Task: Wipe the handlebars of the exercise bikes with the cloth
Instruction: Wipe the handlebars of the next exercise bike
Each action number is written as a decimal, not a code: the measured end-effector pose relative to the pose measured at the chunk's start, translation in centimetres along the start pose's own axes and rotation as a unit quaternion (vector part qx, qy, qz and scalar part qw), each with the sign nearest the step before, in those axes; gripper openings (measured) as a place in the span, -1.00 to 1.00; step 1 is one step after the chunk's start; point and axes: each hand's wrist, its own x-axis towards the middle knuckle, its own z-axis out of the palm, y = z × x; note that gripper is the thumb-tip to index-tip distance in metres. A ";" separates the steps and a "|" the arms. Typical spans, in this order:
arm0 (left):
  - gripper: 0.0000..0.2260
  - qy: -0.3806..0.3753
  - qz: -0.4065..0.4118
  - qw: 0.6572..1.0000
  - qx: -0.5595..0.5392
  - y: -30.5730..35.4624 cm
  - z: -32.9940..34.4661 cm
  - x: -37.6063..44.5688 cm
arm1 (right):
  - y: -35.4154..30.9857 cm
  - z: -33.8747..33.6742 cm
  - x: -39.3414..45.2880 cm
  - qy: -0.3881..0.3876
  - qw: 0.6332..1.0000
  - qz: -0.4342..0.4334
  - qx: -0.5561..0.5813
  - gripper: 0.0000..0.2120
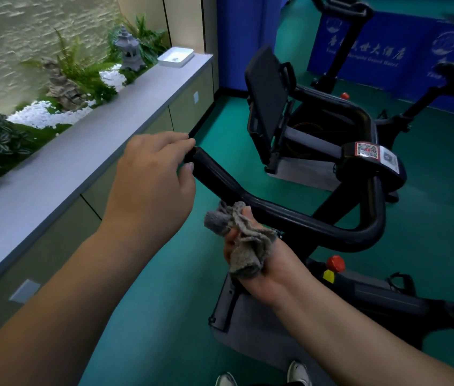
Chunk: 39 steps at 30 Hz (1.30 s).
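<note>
— Anything readable?
— White Chinese characters on the blue banner [359, 48], with "Grand Hotel" beneath, blurred.
— And the bike?
— QR-code stickers [367, 149] on the handlebar clamp; no legible words.

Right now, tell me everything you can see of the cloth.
The cloth is a small grey rag of looped, towel-like fabric, crumpled into a bunch. The right hand grips it, and folds spill out above and below that hand. Its upper end lies against the black handlebar near the bend of the left arm. The left hand does not touch it; its fingers hold the bar's end.
</note>
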 end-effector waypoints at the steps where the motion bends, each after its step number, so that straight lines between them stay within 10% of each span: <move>1: -0.71 0.010 0.016 1.000 0.006 0.3 0.2 -0.1 | -0.2 -0.7 -0.4 0.011 1.000 -0.009 -0.017 -0.76; 11: -0.78 -0.089 0.172 0.981 0.000 6.1 3.9 -0.7 | -2.8 -6.2 -3.8 0.112 0.977 -0.132 -0.128 -0.61; 39: -0.48 -0.222 0.129 0.966 0.026 12.8 9.1 0.1 | -15.6 -13.8 -7.5 0.187 0.926 -0.223 -0.239 -0.73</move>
